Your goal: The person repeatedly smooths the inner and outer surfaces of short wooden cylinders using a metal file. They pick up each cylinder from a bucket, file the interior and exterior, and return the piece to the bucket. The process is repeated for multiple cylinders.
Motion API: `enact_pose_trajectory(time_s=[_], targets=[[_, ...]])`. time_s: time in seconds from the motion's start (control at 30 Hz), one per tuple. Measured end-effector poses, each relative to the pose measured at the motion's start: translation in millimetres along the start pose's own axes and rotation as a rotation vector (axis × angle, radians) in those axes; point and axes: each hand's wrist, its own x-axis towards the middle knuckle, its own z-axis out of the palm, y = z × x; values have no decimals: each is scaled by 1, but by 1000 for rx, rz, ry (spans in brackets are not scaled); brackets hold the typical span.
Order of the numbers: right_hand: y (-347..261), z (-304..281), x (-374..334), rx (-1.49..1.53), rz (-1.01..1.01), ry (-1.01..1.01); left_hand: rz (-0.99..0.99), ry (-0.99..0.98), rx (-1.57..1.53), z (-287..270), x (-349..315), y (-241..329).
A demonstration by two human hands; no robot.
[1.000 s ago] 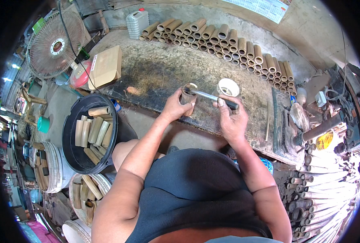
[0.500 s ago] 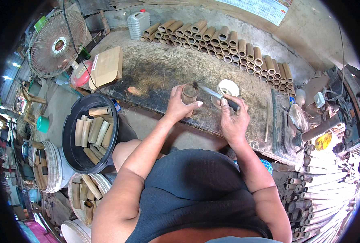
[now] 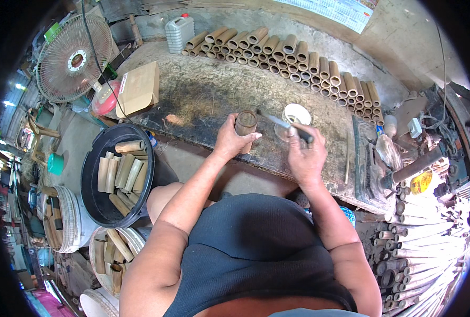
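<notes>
My left hand [image 3: 228, 139] is wrapped round a short bamboo tube [image 3: 246, 124], held upright over the bench's front edge with its open end up. My right hand [image 3: 306, 156] grips a knife [image 3: 281, 123] with a pale blade and a black handle, pointing left toward the tube's rim. A dark, brush-like tip shows at the blade's far end; I cannot tell whether it belongs to the same tool. A gap separates that tip from the tube. Just beyond my right fingers is a round white tub [image 3: 297, 113], partly hidden by the hand.
Stacked bamboo tubes [image 3: 298, 66] line the back of the worn bench [image 3: 192, 100]. A cardboard piece [image 3: 138, 90] and a plastic jug [image 3: 180, 34] are at its left. A black tub [image 3: 88, 182] holds cut bamboo. A fan [image 3: 76, 58] stands far left, bamboo poles [image 3: 425, 248] at right.
The dark tip has drawn away from the tube's rim, slightly to the right. The left hand keeps its hold, with the tube nearly in the same place.
</notes>
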Motion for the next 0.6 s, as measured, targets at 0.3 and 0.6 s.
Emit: enact_pose_trajectory(time_s=[0.3,0.6], targets=[[84,-22,41,-431,229,-105,1,-80,-103,7,1,-7],[113,-10,26,-398,272,-157,29,-69,-127,8,3,-12]])
